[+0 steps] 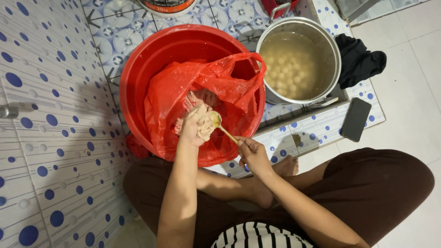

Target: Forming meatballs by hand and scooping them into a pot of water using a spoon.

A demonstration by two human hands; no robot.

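Two containers in play: red basin (138, 73) on the tiled floor (119, 32), lined with a red plastic bag (170, 96) holding a pale pinkish paste (202, 97), and a steel pot (333, 50) just beside the basin's right rim, full of cloudy liquid with pale balls (287, 69) floating in it. Left hand (196, 126) is over the bag opening, closed around a lump of the paste, with paste showing at the thumb side. Right hand (252, 154) grips the handle end of a spoon (219, 125) in a narrow pinch; the bowl of the spoon touches the paste at the left hand, right where it shows (so spoon, paste and left hand all meet at one spot, above the near half of the bag). Rest of the paste lies deeper in the bag, just beyond the left hand's fingers. Pot sits on a low burner, well apart from both hands. Dark cloth (363, 62) lies against the pot's right side; a black phone (356, 119) lies flat on the tiles near it, apart from the pot. Person sits cross-legged on the floor, bare foot (285, 167) just below the right hand. Part of a white tub (167, 5) shows at the top edge, contents hidden.
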